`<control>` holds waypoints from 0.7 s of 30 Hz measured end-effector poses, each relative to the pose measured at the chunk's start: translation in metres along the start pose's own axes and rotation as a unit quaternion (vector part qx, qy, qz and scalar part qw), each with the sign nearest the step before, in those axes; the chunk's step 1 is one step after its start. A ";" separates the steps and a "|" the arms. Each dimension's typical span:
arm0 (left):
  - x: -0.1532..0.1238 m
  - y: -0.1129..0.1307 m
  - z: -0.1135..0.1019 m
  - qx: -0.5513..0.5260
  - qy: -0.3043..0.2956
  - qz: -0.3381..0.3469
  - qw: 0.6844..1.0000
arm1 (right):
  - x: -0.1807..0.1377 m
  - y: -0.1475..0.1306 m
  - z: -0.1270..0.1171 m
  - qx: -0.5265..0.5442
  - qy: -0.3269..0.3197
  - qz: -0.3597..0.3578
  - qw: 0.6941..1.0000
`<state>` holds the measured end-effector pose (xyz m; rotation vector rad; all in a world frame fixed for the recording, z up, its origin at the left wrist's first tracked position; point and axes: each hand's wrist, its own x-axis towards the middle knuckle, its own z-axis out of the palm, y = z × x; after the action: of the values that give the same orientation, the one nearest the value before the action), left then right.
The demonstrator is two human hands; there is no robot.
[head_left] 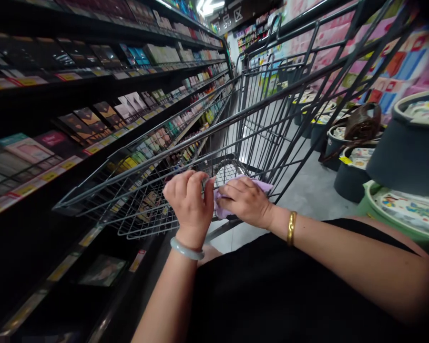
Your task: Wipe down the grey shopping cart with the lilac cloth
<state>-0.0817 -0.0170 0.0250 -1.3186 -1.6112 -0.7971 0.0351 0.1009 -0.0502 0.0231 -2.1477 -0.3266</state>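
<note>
A purple cloth [221, 202] is bunched under my right hand [245, 197], whose fingers are bent over it against the wire of a tilted grey shopping cart [186, 145]. The wrist above that hand wears a gold bangle. Just to its left, my left hand [191, 197] is closed, fingers curled and thumb up, right in front of the cart's wires. What those fingers hold, if anything, is hidden from me. A pale bangle circles the left wrist. Both hands are close together at the near part of the cart.
Dark shelves [57, 76] packed with boxed goods and price tags run along the left. To the right, dark buckets [353, 176] and a green tub [372, 205] stand on the grey floor [309, 183]. A brown bag [364, 121] rests on the buckets.
</note>
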 end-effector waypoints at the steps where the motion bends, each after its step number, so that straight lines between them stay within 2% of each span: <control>1: -0.006 -0.003 -0.002 -0.002 -0.031 0.001 1.000 | 0.000 -0.003 0.004 0.007 -0.007 -0.007 1.000; 5: -0.026 -0.014 0.000 0.017 -0.106 -0.017 0.994 | -0.005 -0.022 0.027 0.041 -0.054 -0.074 0.995; 8: -0.036 -0.017 0.002 0.029 -0.129 -0.026 0.991 | -0.002 -0.028 0.032 0.050 -0.055 -0.074 0.994; 12: -0.040 -0.012 0.001 0.016 -0.146 -0.046 0.988 | 0.003 -0.031 0.035 0.056 -0.047 -0.060 0.995; 17: -0.039 -0.001 0.003 0.017 -0.171 -0.021 0.985 | -0.002 -0.042 0.055 0.056 -0.049 -0.071 0.995; 21: -0.038 0.003 0.003 -0.008 -0.145 -0.034 0.989 | 0.001 -0.037 0.052 0.043 -0.055 -0.064 0.995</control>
<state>-0.0775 -0.0288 -0.0116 -1.4494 -1.8904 -0.6833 -0.0121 0.0766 -0.0863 0.1972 -2.2747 -0.3165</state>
